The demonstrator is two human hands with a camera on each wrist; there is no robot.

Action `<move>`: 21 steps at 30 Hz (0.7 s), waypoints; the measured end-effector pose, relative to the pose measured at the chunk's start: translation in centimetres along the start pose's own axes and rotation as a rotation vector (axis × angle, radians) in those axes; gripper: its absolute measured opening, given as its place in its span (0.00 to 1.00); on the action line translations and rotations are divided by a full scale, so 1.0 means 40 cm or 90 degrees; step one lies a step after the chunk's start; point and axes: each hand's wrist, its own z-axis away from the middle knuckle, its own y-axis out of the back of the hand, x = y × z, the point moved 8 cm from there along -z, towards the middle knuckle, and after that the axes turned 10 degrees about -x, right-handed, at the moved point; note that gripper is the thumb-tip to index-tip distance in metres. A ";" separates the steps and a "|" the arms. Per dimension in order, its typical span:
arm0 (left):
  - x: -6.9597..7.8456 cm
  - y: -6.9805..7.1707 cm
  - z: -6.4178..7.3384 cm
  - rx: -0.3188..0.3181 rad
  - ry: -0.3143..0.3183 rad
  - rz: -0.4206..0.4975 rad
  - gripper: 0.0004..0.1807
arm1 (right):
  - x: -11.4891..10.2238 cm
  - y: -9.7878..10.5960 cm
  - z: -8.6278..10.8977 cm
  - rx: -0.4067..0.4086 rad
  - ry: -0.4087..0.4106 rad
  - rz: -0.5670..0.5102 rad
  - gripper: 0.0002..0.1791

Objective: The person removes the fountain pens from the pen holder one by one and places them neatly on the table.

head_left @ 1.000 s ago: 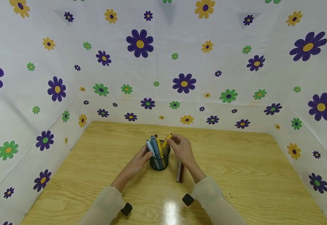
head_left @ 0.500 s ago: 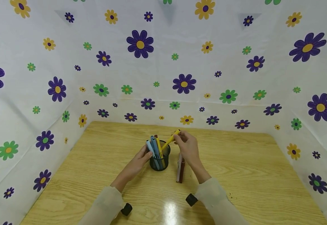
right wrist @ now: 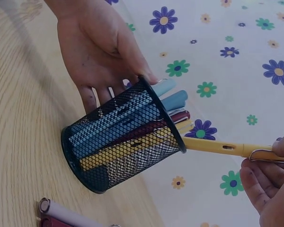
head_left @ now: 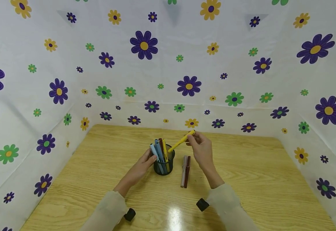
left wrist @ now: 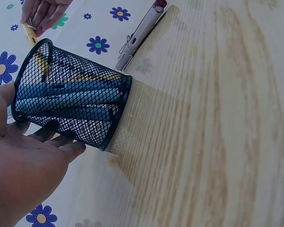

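Note:
A black mesh pen cup [head_left: 170, 163] stands on the wooden table. My left hand [head_left: 138, 170] holds it from the left, thumb by the rim and fingers round the far side. Inside lean a light blue pen [right wrist: 164, 87], a darker blue pen [right wrist: 176, 100], a dark red pen [right wrist: 181, 116] and a yellow pen [head_left: 164, 148]. Up and right of the cup, my right hand [head_left: 203, 153] pinches another yellow pen [head_left: 181, 141] near its clip end. This pen slants, its lower end at the cup's rim.
To the right of the cup, a greyish-pink pen [head_left: 183, 173] and a dark red pen [head_left: 187, 171] lie side by side on the table [head_left: 243, 166]. White flower-patterned sheeting [head_left: 162, 70] encloses the table's back and sides.
My right hand has moved right and slightly up, drawing the yellow pen out to the cup's rim. The two pens on the table are now fully uncovered. My left hand stays at the cup.

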 end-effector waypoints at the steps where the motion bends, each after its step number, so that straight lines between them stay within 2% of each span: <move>1: 0.000 0.000 0.000 0.000 -0.001 0.001 0.42 | -0.003 0.005 0.001 0.002 0.001 0.001 0.14; 9: 0.002 -0.001 0.001 0.002 0.002 0.005 0.42 | -0.012 0.032 0.009 -0.005 0.035 -0.014 0.17; 21: 0.007 -0.002 0.003 0.002 0.005 0.002 0.42 | -0.015 0.059 0.015 0.004 0.016 -0.011 0.18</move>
